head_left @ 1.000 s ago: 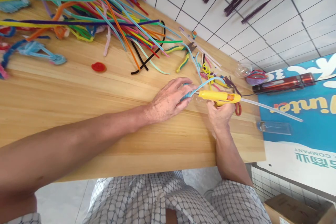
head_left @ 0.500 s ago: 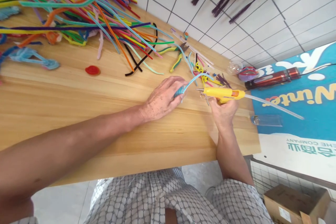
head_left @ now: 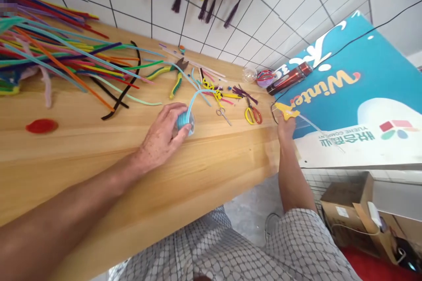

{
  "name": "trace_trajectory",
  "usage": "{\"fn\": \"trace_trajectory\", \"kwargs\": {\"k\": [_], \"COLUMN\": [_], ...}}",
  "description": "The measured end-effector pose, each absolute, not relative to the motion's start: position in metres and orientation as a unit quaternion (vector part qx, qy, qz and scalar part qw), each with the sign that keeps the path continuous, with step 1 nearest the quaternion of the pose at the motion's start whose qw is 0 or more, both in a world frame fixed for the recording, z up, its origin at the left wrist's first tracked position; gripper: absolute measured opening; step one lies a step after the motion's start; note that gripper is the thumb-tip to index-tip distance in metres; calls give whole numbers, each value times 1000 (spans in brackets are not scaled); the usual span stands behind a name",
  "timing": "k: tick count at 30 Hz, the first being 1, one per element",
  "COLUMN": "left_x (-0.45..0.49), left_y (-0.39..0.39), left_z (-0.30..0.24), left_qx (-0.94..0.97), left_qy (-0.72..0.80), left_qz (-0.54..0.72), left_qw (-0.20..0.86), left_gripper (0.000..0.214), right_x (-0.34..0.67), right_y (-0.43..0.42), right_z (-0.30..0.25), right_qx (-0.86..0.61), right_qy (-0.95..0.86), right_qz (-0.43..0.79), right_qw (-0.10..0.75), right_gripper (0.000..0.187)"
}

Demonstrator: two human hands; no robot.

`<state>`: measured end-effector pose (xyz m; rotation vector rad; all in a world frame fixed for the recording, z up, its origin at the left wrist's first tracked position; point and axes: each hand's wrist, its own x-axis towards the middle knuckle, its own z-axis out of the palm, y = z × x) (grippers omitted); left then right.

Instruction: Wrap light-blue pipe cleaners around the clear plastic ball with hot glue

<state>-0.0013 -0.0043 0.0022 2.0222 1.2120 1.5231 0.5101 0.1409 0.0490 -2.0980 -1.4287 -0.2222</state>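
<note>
My left hand (head_left: pixel 163 134) rests on the wooden table (head_left: pixel 99 153), its fingers closed round a small coil of light blue pipe cleaner (head_left: pixel 183 119). The free end of that pipe cleaner arcs up and to the right. My right hand (head_left: pixel 286 128) is at the table's right edge, gripping a yellow glue gun (head_left: pixel 286 110). A clear glue stick (head_left: pixel 318 131) juts from the gun's back over a blue box.
A heap of coloured pipe cleaners (head_left: pixel 59 59) fills the table's far left. Yellow-handled pliers (head_left: pixel 172 74), small scissors (head_left: pixel 224 115), yellow-and-red scissors (head_left: pixel 252 113) and a red felt disc (head_left: pixel 41 125) lie about. A blue printed box (head_left: pixel 356 92) carries a dark red bottle (head_left: pixel 288 78).
My right hand has carried the glue gun away from the blue coil, to the table's right edge. My left hand kept hold of the coil. The view swung to the right.
</note>
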Motion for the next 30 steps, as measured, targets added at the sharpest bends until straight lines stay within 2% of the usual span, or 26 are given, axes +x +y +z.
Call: {"fn": "trace_trajectory", "kwargs": {"k": [6,13,15,17,19,23,27,30], "left_x": [-4,2,3,4,3,3,3,3], "left_y": [-5,-7,-6,-6,-6,-6,-5,-3], "left_z": [6,6,6,6,6,6,6,6], "left_qx": [716,708,713,711,709,708,705,706], "left_qy": [423,430,429,435,440,434,429,416], "left_qz": [526,532,527,524,522,528,531,538], "left_qw": [178,176,175,176,176,180,193,199], "left_gripper": [37,33,35,36,37,38,39,39], "right_x": [505,484,466,434,389,287,215,190], "right_y": [145,96,76,61,52,56,73,80], "right_z": [20,40,46,53,60,75,72,61], "right_qx": [-836,-821,-790,-727,-642,-526,-457,-421], "right_qy": [-473,-498,-535,-598,-665,-695,-664,-628], "right_qz": [-41,-67,-74,9,155,365,470,555], "right_qw": [276,271,292,338,349,327,359,348], "right_gripper": [42,53,56,51,50,50,52,56]}}
